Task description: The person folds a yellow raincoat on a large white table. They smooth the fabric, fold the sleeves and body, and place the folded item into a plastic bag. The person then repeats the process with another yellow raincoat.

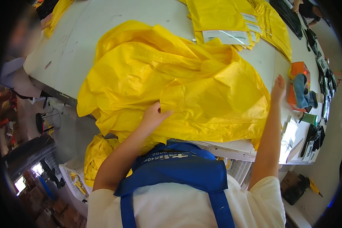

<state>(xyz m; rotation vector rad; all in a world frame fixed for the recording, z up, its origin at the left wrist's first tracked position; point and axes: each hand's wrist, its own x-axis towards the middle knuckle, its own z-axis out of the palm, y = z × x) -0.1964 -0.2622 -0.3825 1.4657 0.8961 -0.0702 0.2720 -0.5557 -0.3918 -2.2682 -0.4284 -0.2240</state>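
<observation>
A large yellow garment [140, 76] of shiny, raincoat-like fabric lies crumpled across the white table [79, 34] in front of me, its near side hanging over the edge. My left hand [154, 116] is at the garment's near middle, thumb and fingers closed on a fold. Part of those fingers is hidden by the cloth. Off the garment's right side, my right hand [279, 89] is raised with its fingers stretched out and nothing visible in it. It is close to an orange box [299, 69] with a blue-grey cloth [301, 91] draped on it.
Folded yellow garments [216, 17] with white printed sheets [226, 37] are stacked at the far side. Below the table's left edge sits a bunched yellow heap [98, 155] beside a white basket [73, 178]. A green roll [309, 119] stands at right. Other people are at the far left and far right.
</observation>
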